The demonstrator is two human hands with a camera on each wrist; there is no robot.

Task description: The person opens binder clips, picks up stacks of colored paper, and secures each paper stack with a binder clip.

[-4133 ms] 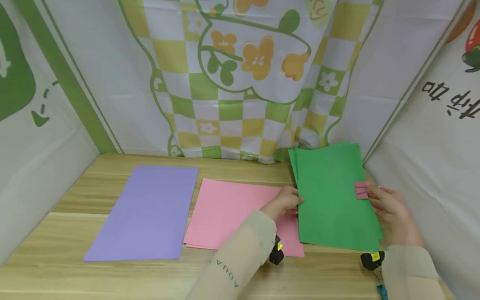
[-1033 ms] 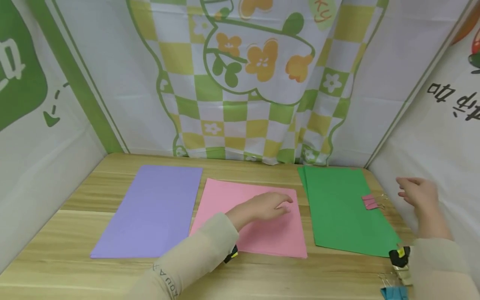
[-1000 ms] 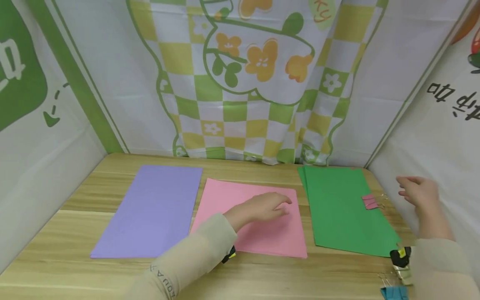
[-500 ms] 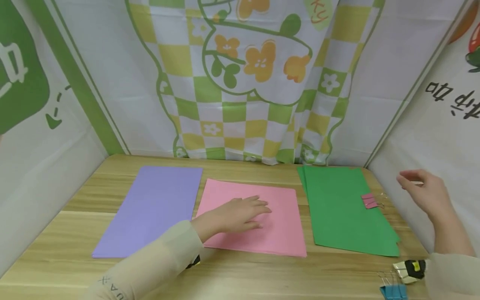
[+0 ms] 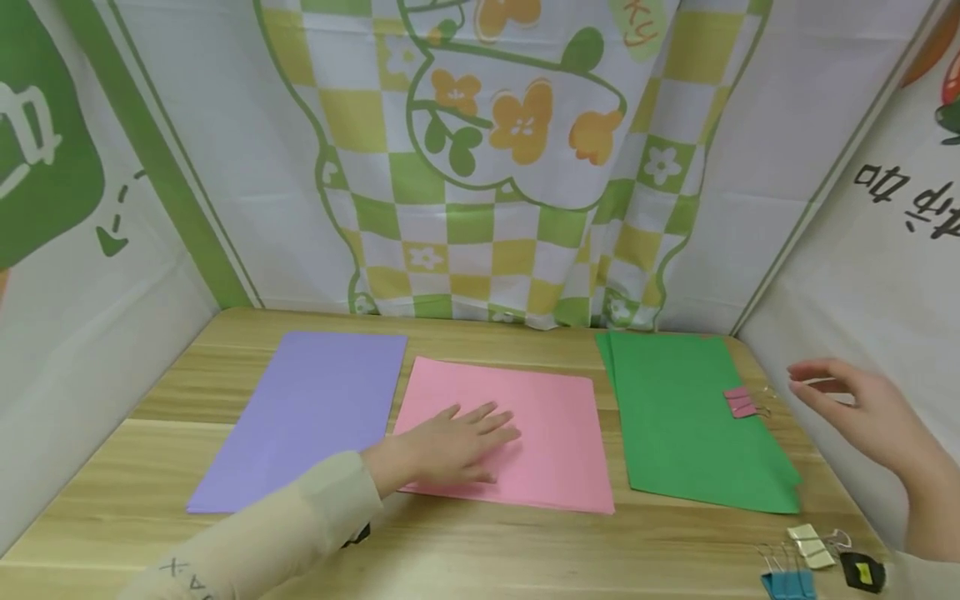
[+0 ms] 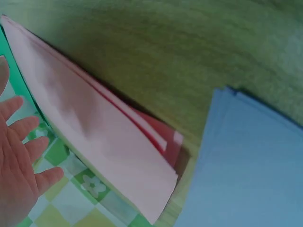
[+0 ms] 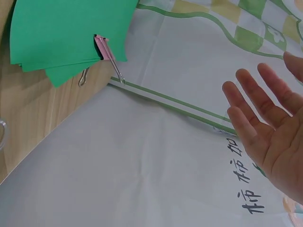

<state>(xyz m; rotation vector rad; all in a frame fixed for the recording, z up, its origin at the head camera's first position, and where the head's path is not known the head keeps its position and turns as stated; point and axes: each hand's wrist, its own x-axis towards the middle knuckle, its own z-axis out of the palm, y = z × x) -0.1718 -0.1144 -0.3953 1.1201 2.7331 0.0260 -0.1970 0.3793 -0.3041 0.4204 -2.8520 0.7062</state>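
Note:
My left hand (image 5: pixel 450 450) is over the stack of pink paper (image 5: pixel 555 433) in the middle of the table, fingers spread and holding nothing. In the left wrist view a gap separates those fingers from the pink sheets (image 6: pixel 90 127). To the right lies a stack of green paper (image 5: pixel 682 417), its sheets slightly fanned. A pink binder clip (image 5: pixel 741 402) grips its right edge, and its wire handles stick outward in the right wrist view. My right hand (image 5: pixel 862 408) is raised beside that clip, fingers loosely bent and nothing in them; the right wrist view shows its bare palm (image 7: pixel 284 132).
Purple paper (image 5: pixel 315 408) lies in a stack at the left. Near the front right corner are a yellow binder clip (image 5: pixel 812 546) and a blue binder clip (image 5: pixel 789 583). A patterned cloth (image 5: pixel 480 167) hangs behind the wooden table (image 5: pixel 510 558), with white cloth at both sides.
Earlier both hands held the green stack tilted up, the right one with the clip at its edge. Now it lies flat, clipped; the left hand has moved left over the pink paper, the right hand away.

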